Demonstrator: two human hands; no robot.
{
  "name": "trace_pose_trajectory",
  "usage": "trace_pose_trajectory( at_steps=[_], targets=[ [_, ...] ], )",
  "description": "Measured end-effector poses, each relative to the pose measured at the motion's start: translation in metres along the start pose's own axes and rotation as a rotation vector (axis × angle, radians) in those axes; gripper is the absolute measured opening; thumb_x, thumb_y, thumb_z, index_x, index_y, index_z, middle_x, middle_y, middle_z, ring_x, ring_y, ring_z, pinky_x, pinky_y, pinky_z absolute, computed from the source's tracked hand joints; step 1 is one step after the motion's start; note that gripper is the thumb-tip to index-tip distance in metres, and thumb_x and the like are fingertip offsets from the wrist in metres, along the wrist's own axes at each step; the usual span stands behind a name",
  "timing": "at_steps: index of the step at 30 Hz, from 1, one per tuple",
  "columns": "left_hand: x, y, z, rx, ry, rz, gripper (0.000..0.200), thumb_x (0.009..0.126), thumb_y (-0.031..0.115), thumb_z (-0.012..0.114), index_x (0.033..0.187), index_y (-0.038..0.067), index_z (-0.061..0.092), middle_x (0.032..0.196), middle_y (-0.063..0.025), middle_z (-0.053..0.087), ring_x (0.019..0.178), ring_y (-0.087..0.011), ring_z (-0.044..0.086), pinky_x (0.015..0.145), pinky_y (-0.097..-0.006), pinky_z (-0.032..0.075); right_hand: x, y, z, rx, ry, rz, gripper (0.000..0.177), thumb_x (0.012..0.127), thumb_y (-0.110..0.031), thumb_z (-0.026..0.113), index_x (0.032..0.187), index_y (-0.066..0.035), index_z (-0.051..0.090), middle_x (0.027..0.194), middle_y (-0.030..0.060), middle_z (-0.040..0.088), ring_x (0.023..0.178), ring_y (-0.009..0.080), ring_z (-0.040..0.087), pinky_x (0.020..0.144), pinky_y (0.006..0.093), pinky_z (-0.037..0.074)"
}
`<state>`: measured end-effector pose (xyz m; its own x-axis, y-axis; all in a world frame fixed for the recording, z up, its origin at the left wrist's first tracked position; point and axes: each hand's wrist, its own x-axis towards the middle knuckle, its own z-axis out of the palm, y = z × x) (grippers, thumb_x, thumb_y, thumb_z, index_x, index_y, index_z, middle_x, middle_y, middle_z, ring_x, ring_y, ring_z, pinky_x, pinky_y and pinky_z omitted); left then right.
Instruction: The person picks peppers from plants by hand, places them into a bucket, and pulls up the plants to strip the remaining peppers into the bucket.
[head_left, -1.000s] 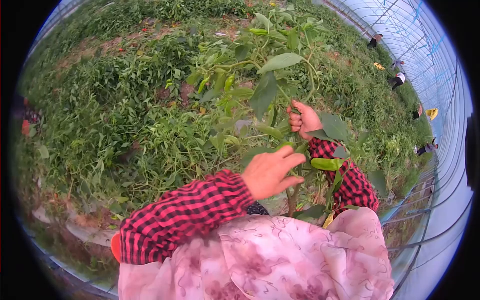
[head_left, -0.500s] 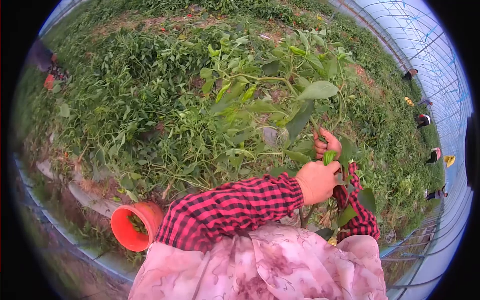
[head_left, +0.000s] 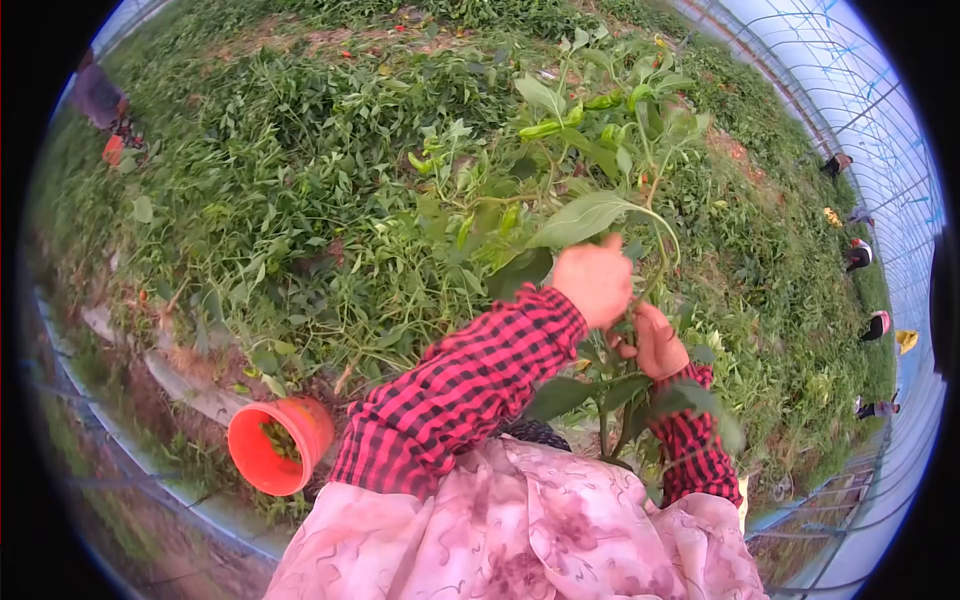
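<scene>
1. at the far left, see a person (head_left: 98, 98) in dark clothing among the low plants (head_left: 225, 215), with a small red object (head_left: 113, 151) just beside.
2. lower left, see a red bucket (head_left: 317, 430) tilted at the plot's edge, mouth facing the camera, with green pieces (head_left: 284, 440) inside, too small to name.
3. next, see a checked red-and-black sleeve (head_left: 455, 375) reaching up and across, above a pink patterned apron (head_left: 520, 540).
4. near the middle, see the left hand (head_left: 594, 285) raised in front of the tall plant, just below a broad leaf (head_left: 585, 218), fingers bent and partly hidden; cannot tell open from closed, nor anything held.
5. above the left hand, see green peppers (head_left: 545, 130) hanging among the upper leaves of the tall plant.
6. just right and lower, see the right hand (head_left: 660, 345) closed around the stem (head_left: 655, 275) of the tall plant, thumb and fingers together, leaves below.
7. at the far right, see more people (head_left: 858, 256), small, near a yellow object (head_left: 907, 341) by the greenhouse wall (head_left: 905, 420).
</scene>
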<state>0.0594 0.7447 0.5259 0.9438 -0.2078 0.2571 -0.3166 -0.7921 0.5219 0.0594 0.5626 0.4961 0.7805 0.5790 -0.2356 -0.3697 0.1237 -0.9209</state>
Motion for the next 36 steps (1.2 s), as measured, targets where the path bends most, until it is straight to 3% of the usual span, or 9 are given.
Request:
trace_pose_trajectory(
  at_steps=[4, 7, 9, 14, 16, 19, 21, 25, 36],
  targets=[
    [0.001, -0.045, -0.031, 0.050, 0.299, -0.112, 0.020, 0.071, 0.025, 0.052, 0.073, 0.006, 0.059, 0.083, -0.0095, 0.054, 0.072, -0.0263, 0.054, 0.064, -0.0352, 0.045, -0.013, -0.011, 0.013, -0.102, -0.073, 0.111, 0.035, 0.078, -0.026, 0.059, 0.099, -0.003, 0.044, 0.064, -0.0002, 0.043, 0.047, 0.0058, 0.034, 0.040, 0.0176, 0.023],
    [-0.030, -0.090, -0.030, -0.135, 0.123, -0.281, 0.033, 0.063, 0.039, 0.064, 0.069, 0.006, 0.060, 0.073, -0.0110, 0.057, 0.070, -0.0259, 0.057, 0.064, -0.0360, 0.045, -0.011, -0.012, 0.009, 0.016, -0.025, 0.153, 0.023, 0.083, -0.023, 0.051, 0.092, -0.002, 0.045, 0.052, -0.0045, 0.030, 0.041, 0.0035, 0.026, 0.036, 0.0179, 0.018],
    [-0.066, -0.109, -0.028, -0.437, -0.161, -0.491, 0.026, 0.064, 0.029, 0.069, 0.064, 0.005, 0.059, 0.067, -0.0087, 0.058, 0.063, -0.0168, 0.054, 0.067, -0.0308, 0.044, -0.012, -0.017, 0.011, 0.120, -0.056, 0.243, 0.019, 0.087, -0.022, 0.044, 0.090, -0.003, 0.044, 0.053, -0.0042, 0.028, 0.041, 0.0035, 0.024, 0.036, 0.0178, 0.018],
    [-0.103, -0.154, 0.053, -0.526, 0.125, -0.442, 0.044, 0.069, 0.033, 0.062, 0.106, 0.010, 0.055, 0.093, -0.0157, 0.059, 0.086, -0.0268, 0.056, 0.077, -0.0348, 0.043, -0.020, -0.020, 0.015, 0.129, -0.074, 0.262, 0.022, 0.088, -0.026, 0.042, 0.089, -0.004, 0.045, 0.051, -0.0043, 0.026, 0.041, 0.0044, 0.022, 0.035, 0.0186, 0.019],
    [-0.081, -0.160, 0.055, -0.482, 0.162, -0.708, 0.058, 0.070, 0.033, 0.060, 0.120, 0.011, 0.041, 0.099, -0.0176, 0.056, 0.090, -0.0298, 0.055, 0.079, -0.0374, 0.042, -0.025, -0.021, 0.019, 0.138, -0.095, 0.266, 0.023, 0.088, -0.027, 0.042, 0.090, -0.004, 0.045, 0.051, -0.0043, 0.026, 0.041, 0.0044, 0.022, 0.036, 0.0186, 0.018],
    [-0.049, -0.192, 0.106, -0.318, 0.329, -0.631, 0.056, 0.074, 0.029, 0.057, 0.120, 0.003, 0.038, 0.105, -0.0181, 0.054, 0.097, -0.0273, 0.052, 0.081, -0.0340, 0.042, -0.032, -0.021, 0.024, 0.131, -0.113, 0.298, 0.026, 0.086, -0.029, 0.045, 0.090, -0.003, 0.046, 0.051, -0.0045, 0.026, 0.041, 0.0046, 0.022, 0.037, 0.0188, 0.018],
    [-0.040, -0.187, 0.077, -0.341, 0.010, -0.772, 0.065, 0.073, 0.038, 0.055, 0.124, 0.003, 0.033, 0.107, -0.0235, 0.051, 0.099, -0.0340, 0.050, 0.082, -0.0392, 0.041, -0.038, -0.021, 0.029, 0.180, -0.187, 0.326, 0.026, 0.087, -0.027, 0.044, 0.091, -0.002, 0.046, 0.052, -0.0041, 0.028, 0.042, 0.0046, 0.023, 0.038, 0.0190, 0.019],
    [-0.047, -0.237, 0.119, -0.346, 0.158, -0.814, 0.070, 0.074, 0.046, 0.052, 0.125, 0.001, 0.033, 0.111, -0.0241, 0.048, 0.104, -0.0332, 0.047, 0.085, -0.0394, 0.039, -0.041, -0.012, 0.037, 0.201, -0.219, 0.391, 0.020, 0.089, -0.023, 0.042, 0.091, -0.003, 0.047, 0.053, -0.0046, 0.029, 0.043, 0.0042, 0.023, 0.038, 0.0185, 0.019],
    [-0.119, -0.227, 0.085, -0.277, 0.201, -0.826, 0.054, 0.076, 0.043, 0.050, 0.113, 0.004, 0.043, 0.101, -0.0231, 0.053, 0.095, -0.0363, 0.050, 0.079, -0.0431, 0.040, -0.031, 0.018, 0.049, 0.210, -0.270, 0.561, 0.010, 0.088, -0.021, 0.045, 0.087, -0.011, 0.045, 0.054, -0.0072, 0.029, 0.041, 0.0028, 0.022, 0.035, 0.0187, 0.015]
  ],
)
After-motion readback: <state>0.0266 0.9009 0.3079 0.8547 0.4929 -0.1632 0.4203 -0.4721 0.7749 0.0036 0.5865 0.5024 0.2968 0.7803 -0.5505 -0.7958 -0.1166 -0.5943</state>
